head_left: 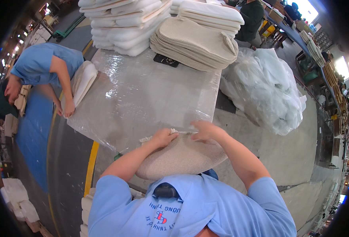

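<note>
A beige, thick-textured cloth piece lies bulging between my body and the near edge of the wrapped table. Its far edge carries a frayed, whitish strip. My left hand is closed on that edge, thumb and fingers pinching the cloth. At the right end of the same edge, my right hand is held over the cloth with its fingers apart; a little blur softens the fingertips. Farther off on the tabletop sits a stack of folded beige cloths, with a small black flat item beside it.
Tall piles of folded white cloths stand at the table's far side. A large clear plastic bag of white material bulges on the right. At the left corner, another person handles a folded cloth. A yellow floor line runs at left.
</note>
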### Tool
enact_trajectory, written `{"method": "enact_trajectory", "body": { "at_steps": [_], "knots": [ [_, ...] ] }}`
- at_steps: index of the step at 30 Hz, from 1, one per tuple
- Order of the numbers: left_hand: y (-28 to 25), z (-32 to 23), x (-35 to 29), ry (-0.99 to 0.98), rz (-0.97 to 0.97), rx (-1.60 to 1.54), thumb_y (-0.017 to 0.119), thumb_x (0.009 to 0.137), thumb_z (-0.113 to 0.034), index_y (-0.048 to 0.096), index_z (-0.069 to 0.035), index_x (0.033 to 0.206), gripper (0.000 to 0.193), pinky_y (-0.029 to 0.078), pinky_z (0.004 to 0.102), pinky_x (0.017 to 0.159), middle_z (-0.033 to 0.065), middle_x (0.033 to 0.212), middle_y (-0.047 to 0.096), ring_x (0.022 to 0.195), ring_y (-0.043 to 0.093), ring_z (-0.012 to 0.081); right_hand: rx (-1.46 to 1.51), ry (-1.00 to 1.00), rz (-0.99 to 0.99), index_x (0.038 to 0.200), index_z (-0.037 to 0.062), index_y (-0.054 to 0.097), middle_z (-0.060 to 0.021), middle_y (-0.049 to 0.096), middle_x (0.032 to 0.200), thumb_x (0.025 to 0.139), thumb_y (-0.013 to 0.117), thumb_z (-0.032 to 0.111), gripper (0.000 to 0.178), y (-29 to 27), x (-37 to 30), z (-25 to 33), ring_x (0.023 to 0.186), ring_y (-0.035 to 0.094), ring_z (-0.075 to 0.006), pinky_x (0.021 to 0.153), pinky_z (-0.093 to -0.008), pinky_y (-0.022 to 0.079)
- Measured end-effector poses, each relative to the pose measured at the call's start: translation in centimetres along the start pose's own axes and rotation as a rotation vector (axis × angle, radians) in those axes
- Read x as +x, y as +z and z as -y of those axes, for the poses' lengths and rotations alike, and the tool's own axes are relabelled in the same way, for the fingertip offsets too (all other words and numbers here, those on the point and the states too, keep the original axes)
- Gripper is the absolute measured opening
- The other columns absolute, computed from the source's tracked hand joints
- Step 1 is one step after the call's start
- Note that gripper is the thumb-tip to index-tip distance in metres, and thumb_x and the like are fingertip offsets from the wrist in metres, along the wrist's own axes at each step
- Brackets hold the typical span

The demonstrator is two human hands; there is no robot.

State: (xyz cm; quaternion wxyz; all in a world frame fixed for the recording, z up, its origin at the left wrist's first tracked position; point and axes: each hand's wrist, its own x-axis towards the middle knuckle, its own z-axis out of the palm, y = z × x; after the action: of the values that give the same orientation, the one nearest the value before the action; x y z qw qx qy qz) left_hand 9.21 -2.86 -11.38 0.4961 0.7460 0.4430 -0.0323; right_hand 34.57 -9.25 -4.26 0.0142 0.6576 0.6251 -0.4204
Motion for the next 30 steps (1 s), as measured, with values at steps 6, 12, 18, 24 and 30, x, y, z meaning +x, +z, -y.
{"method": "enact_trajectory", "body": {
  "at_steps": [6, 12, 18, 24, 30],
  "knots": [
    [-1.8, 2.0, -0.3, -0.119, 0.189, 0.143, 0.066, 0.102, -0.051, 0.076, -0.001, 0.103, 0.051, 0.055, 0.0465, 0.081, 0.023, 0.096, 0.075, 0.09, 0.074, 0.0318, -0.059, 0.155, 0.183, 0.121, 0.0054, 0.073, -0.0209, 0.075, 0.118, 0.099, 0.068, 0.039, 0.04, 4.6, 5.8, 2.4, 0.113, 0.07, -0.0406, 0.095, -0.0498, 0.055],
    [1.7, 2.6, -1.3, -0.072, -0.173, 0.251, 0.059, 0.105, -0.047, 0.072, -0.005, 0.109, 0.043, 0.055, 0.0532, 0.081, 0.0252, 0.097, 0.074, 0.094, 0.073, 0.0441, 0.115, 0.036, -0.228, 0.113, 0.0074, 0.073, -0.023, 0.074, 0.1, 0.101, 0.065, 0.033, 0.029, 7.9, 5.9, 0.8, 0.095, 0.07, -0.046, 0.084, -0.0517, 0.054],
    [1.0, 3.5, 0.4, -0.052, -0.188, 0.322, 0.06, 0.103, -0.037, 0.065, -0.008, 0.105, 0.029, 0.054, 0.054, 0.075, 0.0193, 0.091, 0.074, 0.087, 0.071, 0.0439, 0.211, 0.038, -0.332, 0.102, 0.0058, 0.068, -0.0224, 0.073, 0.096, 0.102, 0.064, 0.029, 0.024, 8.4, 7.3, 0.9, 0.095, 0.068, -0.0473, 0.082, -0.0554, 0.052],
    [1.1, 4.4, 1.0, 0.019, -0.218, 0.354, 0.061, 0.101, -0.033, 0.064, -0.008, 0.104, 0.026, 0.054, 0.0538, 0.075, 0.0194, 0.091, 0.074, 0.088, 0.071, 0.0429, 0.127, -0.03, -0.348, 0.107, 0.0059, 0.068, -0.0214, 0.074, 0.098, 0.101, 0.065, 0.028, 0.023, 9.0, 7.7, 0.3, 0.095, 0.068, -0.0459, 0.083, -0.0545, 0.053],
    [-1.4, 1.8, -0.9, -0.005, -0.159, 0.365, 0.064, 0.102, -0.039, 0.065, -0.009, 0.119, 0.035, 0.052, 0.0531, 0.091, 0.0203, 0.114, 0.07, 0.11, 0.066, 0.0417, 0.141, -0.018, -0.077, 0.143, 0.0103, 0.06, -0.0222, 0.062, 0.142, 0.097, 0.069, 0.043, 0.057, 4.2, 5.5, 1.2, 0.126, 0.063, -0.0406, 0.102, -0.0477, 0.053]
  ]
}}
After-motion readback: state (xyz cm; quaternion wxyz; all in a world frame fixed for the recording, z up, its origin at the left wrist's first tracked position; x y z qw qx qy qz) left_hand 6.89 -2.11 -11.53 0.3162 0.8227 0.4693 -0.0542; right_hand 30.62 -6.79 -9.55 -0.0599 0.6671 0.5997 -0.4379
